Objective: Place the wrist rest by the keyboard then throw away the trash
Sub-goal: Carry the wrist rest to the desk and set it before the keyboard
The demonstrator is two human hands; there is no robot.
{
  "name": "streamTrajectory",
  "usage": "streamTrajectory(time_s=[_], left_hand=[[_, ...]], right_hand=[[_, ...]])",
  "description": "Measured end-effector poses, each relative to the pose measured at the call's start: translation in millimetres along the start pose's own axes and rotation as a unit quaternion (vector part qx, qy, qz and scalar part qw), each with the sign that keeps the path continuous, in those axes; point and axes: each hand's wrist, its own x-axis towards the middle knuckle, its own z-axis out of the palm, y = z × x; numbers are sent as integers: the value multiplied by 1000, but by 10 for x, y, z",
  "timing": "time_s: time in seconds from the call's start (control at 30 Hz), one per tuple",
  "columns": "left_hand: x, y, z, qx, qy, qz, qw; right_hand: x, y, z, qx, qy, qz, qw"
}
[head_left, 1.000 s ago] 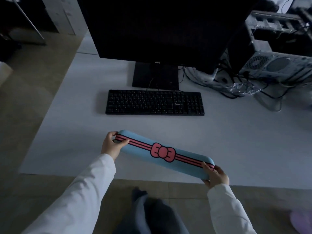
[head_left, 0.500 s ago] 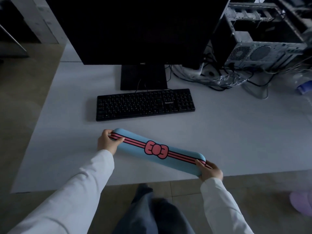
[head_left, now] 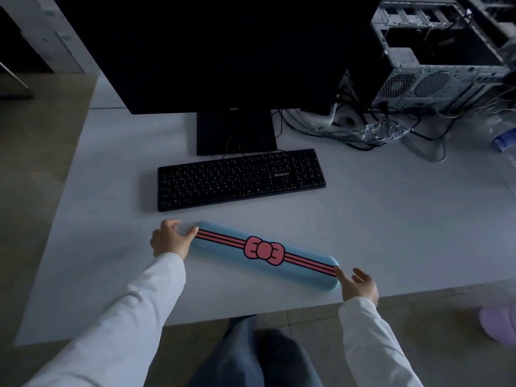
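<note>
The light-blue wrist rest (head_left: 223,244), with red stripes and a pink bow, lies slanted on the white table (head_left: 391,233), a little in front of the black keyboard (head_left: 240,178). My left hand (head_left: 170,240) is at its left end with the thumb against it and the fingers spread. At the right end, near the table's front edge, my right hand (head_left: 358,284) touches it with its fingers apart. Crumpled clear plastic wrap (head_left: 382,132) lies among the cables at the back right.
A dark monitor (head_left: 217,51) on its stand is behind the keyboard. An open computer case (head_left: 435,65) and tangled cables fill the back right. A clear bottle with a blue label (head_left: 502,138) lies at the right edge. A purple object (head_left: 499,325) sits on the floor.
The wrist rest has come down nearer the keyboard and now lies on the table. Both hands have loosened from gripping its ends to spread fingers.
</note>
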Motion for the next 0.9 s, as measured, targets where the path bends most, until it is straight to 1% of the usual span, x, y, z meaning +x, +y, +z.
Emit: streamTrajectory(time_s=[0.13,0.23,0.3,0.37,0.43,0.53,0.63,0.7,0.77,0.83,0.9], left_hand=[[-5,-32,48,10,-58,-27,998],[6,-29,85,10,-99,-35,994],[64,-51,108,23,-126,-31,991],[122,-67,103,18,-137,-36,990],[146,-76,96,-6,-141,-44,989],[113,-78,83,-61,-139,-48,987],[72,-112,69,-106,-146,-48,982],[39,-135,49,-120,-137,-44,982],[23,-162,40,-127,-118,-45,984],[15,-175,24,-138,-111,-49,983],[9,-189,17,-144,-104,-52,983]], right_hand=[[0,8,79,-28,-20,35,999],[-8,12,159,-67,-57,43,995],[3,10,194,-80,-62,46,994],[22,1,226,-76,-61,58,993],[30,-19,260,-46,-54,59,996],[26,-81,327,-81,-10,59,995],[-11,-157,384,-116,21,91,989],[20,-163,402,-157,10,90,983],[77,-163,385,-177,-22,82,981],[176,-152,347,-168,-62,72,981],[267,-154,310,-121,-91,61,987]])
